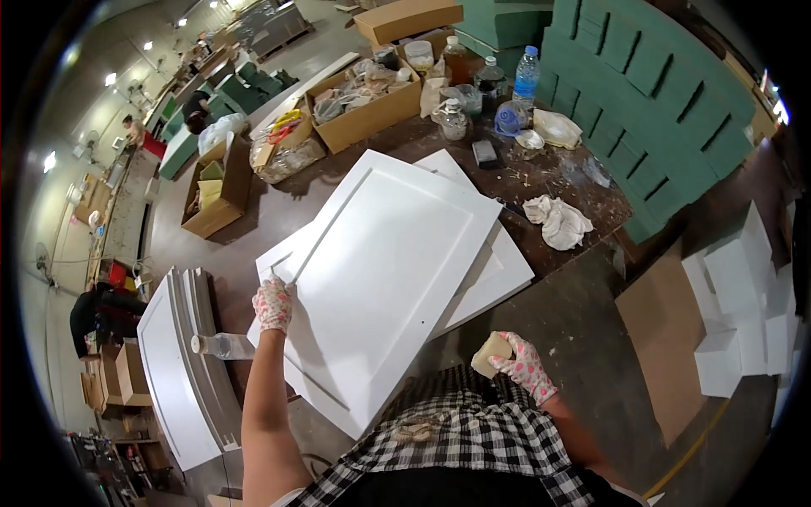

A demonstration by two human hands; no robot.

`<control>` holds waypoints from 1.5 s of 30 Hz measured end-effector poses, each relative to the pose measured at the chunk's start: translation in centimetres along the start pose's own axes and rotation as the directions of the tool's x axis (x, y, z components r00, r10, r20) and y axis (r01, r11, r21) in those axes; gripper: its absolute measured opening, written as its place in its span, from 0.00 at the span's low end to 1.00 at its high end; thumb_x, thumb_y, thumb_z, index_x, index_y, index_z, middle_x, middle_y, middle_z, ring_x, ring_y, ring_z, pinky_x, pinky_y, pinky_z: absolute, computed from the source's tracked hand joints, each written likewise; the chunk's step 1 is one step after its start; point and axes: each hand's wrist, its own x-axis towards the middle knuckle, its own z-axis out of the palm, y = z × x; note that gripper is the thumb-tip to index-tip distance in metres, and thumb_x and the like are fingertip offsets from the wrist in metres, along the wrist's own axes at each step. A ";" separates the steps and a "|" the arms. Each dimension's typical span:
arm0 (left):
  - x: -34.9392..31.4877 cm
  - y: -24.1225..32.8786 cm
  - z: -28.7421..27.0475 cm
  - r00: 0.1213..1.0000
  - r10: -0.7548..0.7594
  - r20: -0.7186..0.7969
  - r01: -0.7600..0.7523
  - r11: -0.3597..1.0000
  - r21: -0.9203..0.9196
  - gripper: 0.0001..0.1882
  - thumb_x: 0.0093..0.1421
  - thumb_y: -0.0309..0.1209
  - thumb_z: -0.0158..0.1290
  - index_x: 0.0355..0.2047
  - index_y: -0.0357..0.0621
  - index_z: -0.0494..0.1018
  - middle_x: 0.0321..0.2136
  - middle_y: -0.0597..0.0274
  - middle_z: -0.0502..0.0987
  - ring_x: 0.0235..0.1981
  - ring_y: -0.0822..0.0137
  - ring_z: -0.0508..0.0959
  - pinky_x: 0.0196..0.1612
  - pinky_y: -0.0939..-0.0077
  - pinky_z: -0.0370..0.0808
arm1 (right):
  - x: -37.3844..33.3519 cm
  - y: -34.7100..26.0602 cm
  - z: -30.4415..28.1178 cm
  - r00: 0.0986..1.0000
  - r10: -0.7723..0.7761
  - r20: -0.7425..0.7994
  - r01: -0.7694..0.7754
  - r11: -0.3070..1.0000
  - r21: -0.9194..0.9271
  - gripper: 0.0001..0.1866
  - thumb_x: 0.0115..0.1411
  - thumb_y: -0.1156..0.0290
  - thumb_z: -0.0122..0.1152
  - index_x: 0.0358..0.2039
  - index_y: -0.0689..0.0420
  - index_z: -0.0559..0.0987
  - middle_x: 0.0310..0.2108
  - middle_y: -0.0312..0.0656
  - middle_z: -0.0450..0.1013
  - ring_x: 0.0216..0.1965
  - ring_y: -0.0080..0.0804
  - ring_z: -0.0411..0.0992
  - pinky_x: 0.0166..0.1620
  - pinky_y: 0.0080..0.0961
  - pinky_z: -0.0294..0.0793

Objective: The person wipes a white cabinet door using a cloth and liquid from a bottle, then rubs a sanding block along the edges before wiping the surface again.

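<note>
Spotted gloves at work: one hand at the white panel's edge, the other around a pale block

Clock directions are read from the middle of the upper white panel (pixel 393 245), which lies slantwise across the lower white panel (pixel 505 264) on the dark table (pixel 283 182). The lower one shows on both sides of it.

At 9 o'clock the left hand (pixel 273 306), in a white glove with pink spots, is on the panel's left edge with fingers bent — whether they pinch it or merely rest there, I cannot tell. At 4 o'clock the right hand (pixel 525 369), gloved alike, is closed on a pale yellowish block (pixel 490 353), held apart from both panels, in front of the checked apron (pixel 473 431).

At 8 o'clock a clear bottle (pixel 226 346) lies on its side beside a stack of grey-white panels (pixel 182 372). An open carton (pixel 215 193) with sponge-like pieces sits at 10, and a larger filled carton (pixel 363 106) at 12. Toward 1 o'clock stand several bottles, one with a blue cap (pixel 526 76). A crumpled white cloth (pixel 559 223) lies between 2 and 3 — beyond it, at 2, rises a green stack (pixel 642 110).
</note>
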 end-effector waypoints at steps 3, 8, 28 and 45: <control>-1.9 -0.8 0.4 0.997 -0.075 -0.004 0.075 0.997 -0.019 0.21 0.59 0.46 0.51 0.43 0.41 0.71 0.41 0.49 0.76 0.45 0.52 0.76 0.47 0.57 0.72 | 0.7 1.2 0.1 0.997 0.069 0.021 -0.070 0.997 0.027 0.29 0.49 0.65 0.69 0.50 0.63 0.72 0.43 0.47 0.75 0.43 0.33 0.75 0.48 0.27 0.72; -3.3 -1.2 0.1 0.999 -0.042 -0.034 0.037 0.990 -0.135 0.19 0.58 0.45 0.53 0.37 0.41 0.74 0.36 0.47 0.77 0.42 0.50 0.76 0.44 0.57 0.73 | 0.5 4.5 0.0 0.992 0.076 -0.098 -0.068 0.994 0.081 0.27 0.50 0.67 0.69 0.50 0.63 0.72 0.40 0.44 0.75 0.40 0.31 0.73 0.45 0.27 0.73; -15.3 2.6 -0.1 0.926 -0.145 0.347 0.172 0.984 -0.050 0.44 0.63 0.56 0.39 0.65 0.31 0.44 0.32 0.43 0.80 0.34 0.51 0.81 0.39 0.58 0.75 | 0.8 6.5 -4.5 0.909 -0.038 -0.415 0.114 0.981 0.158 0.23 0.56 0.66 0.64 0.50 0.64 0.71 0.43 0.41 0.72 0.43 0.26 0.70 0.48 0.25 0.70; -18.2 4.7 3.1 0.590 0.754 -0.287 -0.801 0.503 -0.326 0.51 0.45 0.72 0.48 0.60 0.48 0.63 0.62 0.49 0.59 0.64 0.39 0.52 0.63 0.36 0.42 | 2.0 -2.2 -4.3 0.722 -0.199 -0.663 0.169 0.980 -0.110 0.29 0.55 0.66 0.65 0.54 0.63 0.67 0.46 0.46 0.71 0.46 0.34 0.70 0.50 0.29 0.71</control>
